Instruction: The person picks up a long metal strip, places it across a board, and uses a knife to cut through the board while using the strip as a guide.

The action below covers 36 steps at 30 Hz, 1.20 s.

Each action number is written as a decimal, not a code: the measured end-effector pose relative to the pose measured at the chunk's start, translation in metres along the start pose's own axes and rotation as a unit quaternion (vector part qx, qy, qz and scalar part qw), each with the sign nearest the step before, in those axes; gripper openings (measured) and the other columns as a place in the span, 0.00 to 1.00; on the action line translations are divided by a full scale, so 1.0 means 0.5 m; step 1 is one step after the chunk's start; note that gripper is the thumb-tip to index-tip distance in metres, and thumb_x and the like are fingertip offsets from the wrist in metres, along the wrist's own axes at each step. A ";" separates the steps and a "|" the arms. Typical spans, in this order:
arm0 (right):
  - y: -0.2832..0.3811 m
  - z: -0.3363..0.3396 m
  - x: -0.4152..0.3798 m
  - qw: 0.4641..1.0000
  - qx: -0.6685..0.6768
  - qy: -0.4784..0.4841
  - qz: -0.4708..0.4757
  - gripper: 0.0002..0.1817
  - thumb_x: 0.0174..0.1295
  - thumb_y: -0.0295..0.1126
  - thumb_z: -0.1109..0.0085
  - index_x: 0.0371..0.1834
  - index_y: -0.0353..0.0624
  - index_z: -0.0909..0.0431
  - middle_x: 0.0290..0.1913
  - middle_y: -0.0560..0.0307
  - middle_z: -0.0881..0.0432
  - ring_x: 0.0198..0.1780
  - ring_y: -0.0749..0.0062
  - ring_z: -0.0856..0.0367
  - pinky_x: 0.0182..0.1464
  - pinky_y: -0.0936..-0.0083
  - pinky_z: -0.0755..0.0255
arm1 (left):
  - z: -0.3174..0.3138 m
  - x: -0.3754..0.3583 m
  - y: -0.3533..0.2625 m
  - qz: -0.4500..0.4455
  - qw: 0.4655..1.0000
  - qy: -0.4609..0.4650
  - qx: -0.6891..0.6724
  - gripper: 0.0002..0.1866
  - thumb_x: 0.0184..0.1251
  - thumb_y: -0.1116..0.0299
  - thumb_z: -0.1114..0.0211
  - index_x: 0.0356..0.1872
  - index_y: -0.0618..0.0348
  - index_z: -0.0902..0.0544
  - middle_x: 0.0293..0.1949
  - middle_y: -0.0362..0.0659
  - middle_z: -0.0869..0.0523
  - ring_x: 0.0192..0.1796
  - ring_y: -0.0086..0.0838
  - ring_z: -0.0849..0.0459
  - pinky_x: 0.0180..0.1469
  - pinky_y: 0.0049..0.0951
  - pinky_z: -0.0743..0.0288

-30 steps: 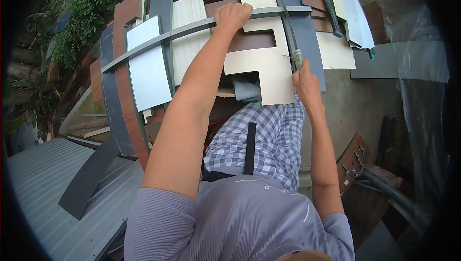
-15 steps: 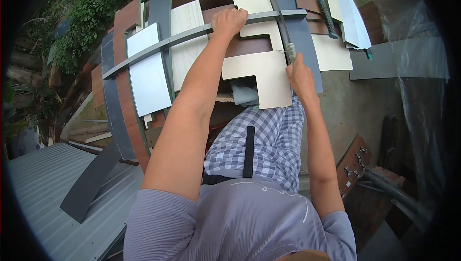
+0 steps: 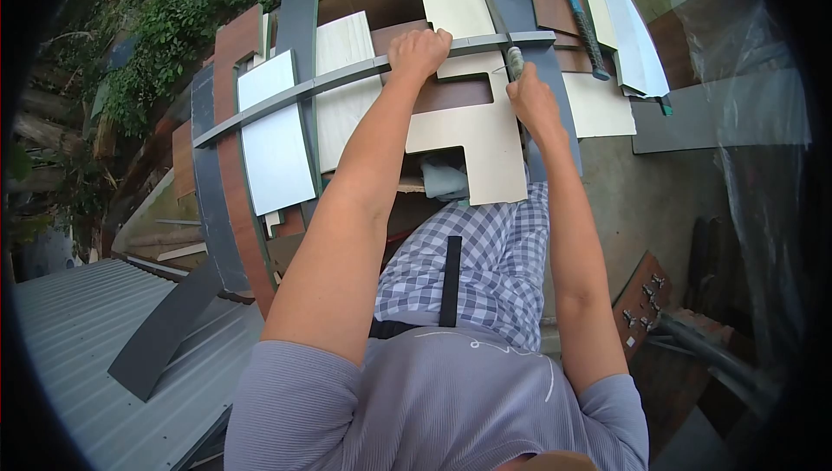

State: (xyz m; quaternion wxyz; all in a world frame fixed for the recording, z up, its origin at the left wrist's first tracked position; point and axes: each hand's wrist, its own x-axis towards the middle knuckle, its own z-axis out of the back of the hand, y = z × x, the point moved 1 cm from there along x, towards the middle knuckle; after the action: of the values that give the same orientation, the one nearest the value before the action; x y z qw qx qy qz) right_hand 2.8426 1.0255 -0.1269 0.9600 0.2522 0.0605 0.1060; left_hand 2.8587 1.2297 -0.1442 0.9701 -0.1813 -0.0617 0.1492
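Observation:
My left hand (image 3: 419, 53) is closed around a long grey strip (image 3: 338, 75), which looks like a bar or metal profile laid across several boards. In my right hand (image 3: 533, 98) is the wrapped, light-coloured handle of a hand saw (image 3: 515, 62). Its long, narrow blade points away from me and crosses the strip near the right end. Beneath the hands lies a cream board (image 3: 477, 137) with rectangular cut-outs. A dark blue-grey board (image 3: 548, 116) lies under the saw side.
A hammer (image 3: 579, 25) with a blue and black handle rests on boards at the right. White and brown panels (image 3: 277, 137) lie at the left. Corrugated metal roofing (image 3: 69, 324) is at lower left, and a brown board with metal fittings (image 3: 640, 306) at lower right.
My right hand has pushed the saw forward, away from me, so its handle is now close to the strip. The left hand keeps its hold on the strip.

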 end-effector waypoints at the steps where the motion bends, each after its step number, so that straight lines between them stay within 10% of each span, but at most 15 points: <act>1: -0.003 0.001 -0.009 1.000 -0.001 0.002 0.001 0.14 0.58 0.32 0.55 0.43 0.35 0.36 0.34 0.30 0.21 0.39 0.33 0.23 0.43 0.46 0.32 | 0.000 -0.001 0.000 0.002 1.000 0.000 -0.001 0.27 0.61 0.56 0.61 0.24 0.65 0.16 0.32 0.60 0.17 0.38 0.52 0.18 0.47 0.45 0.27; 9: -0.057 0.022 -0.207 0.995 0.010 0.060 -0.080 0.15 0.58 0.32 0.56 0.46 0.35 0.38 0.34 0.29 0.22 0.39 0.31 0.24 0.43 0.44 0.34 | -0.009 0.001 0.001 -0.009 1.000 0.002 0.003 0.27 0.60 0.57 0.61 0.24 0.67 0.17 0.31 0.60 0.17 0.37 0.52 0.18 0.45 0.44 0.27; 36: -0.036 0.010 -0.061 1.000 -0.016 0.004 -0.011 0.12 0.58 0.31 0.55 0.42 0.35 0.38 0.31 0.29 0.22 0.36 0.31 0.24 0.41 0.45 0.32 | 0.007 -0.008 -0.009 -0.017 1.000 -0.014 0.009 0.28 0.66 0.56 0.61 0.22 0.65 0.16 0.29 0.59 0.17 0.36 0.51 0.17 0.45 0.43 0.26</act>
State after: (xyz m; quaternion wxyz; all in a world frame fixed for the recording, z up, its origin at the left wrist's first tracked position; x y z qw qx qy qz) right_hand 2.8172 1.0005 -0.1296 0.9647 0.2359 0.0655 0.0975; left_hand 2.8553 1.2256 -0.1397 0.9732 -0.1690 -0.0771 0.1355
